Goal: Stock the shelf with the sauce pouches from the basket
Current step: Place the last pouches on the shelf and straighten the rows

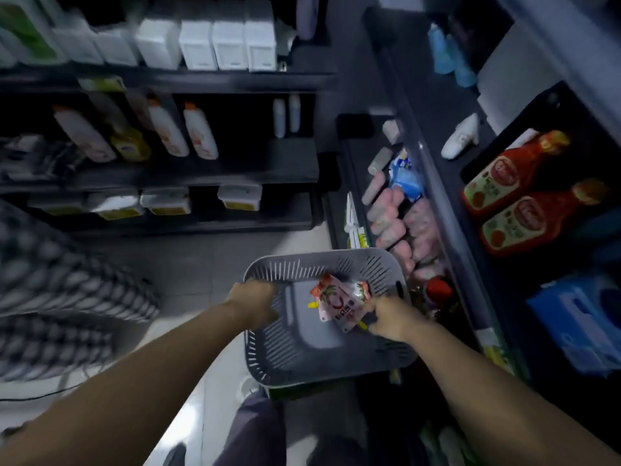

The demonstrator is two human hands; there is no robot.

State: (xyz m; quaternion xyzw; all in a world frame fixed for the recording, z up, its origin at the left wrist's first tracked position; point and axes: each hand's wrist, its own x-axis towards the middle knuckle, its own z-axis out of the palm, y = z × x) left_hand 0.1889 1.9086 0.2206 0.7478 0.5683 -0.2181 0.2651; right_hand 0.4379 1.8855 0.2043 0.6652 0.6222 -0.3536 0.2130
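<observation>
The left hand (257,302) is closed over the left rim of the grey slotted plastic basket (299,361), fingers wrapped down over the edge, holding it out in front of the body. The right hand (391,317) is inside the basket at its right side, fingers pinched on the lower right part of the sauce pouches (339,302), close to a small yellow spout that sticks out just beside the fingertips. The pouches are pink and red with a white panel and printed lettering too blurred to read; at least two lie overlapped against the far right portion of the basket floor, and a second yellow spout points out at their left edge. The rest of the basket floor is bare. Right of the basket runs a dark shelf (447,250) whose lower tier carries a row of pale pink packets (389,216) with a blue packet (405,178) beyond them. Higher on the right, two red sauce bottles (514,193) with yellow caps lie side by side on a dark tier, and a blue box (578,324) sits nearer the camera below them. Across the aisle, another dark rack holds white bottles with orange caps (183,129), white cartons (228,38) on the tier above, and shallow tubs with yellow labels (166,201) on the tier below. The floor between is pale tile, and a dark trouser leg shows below the basket.
</observation>
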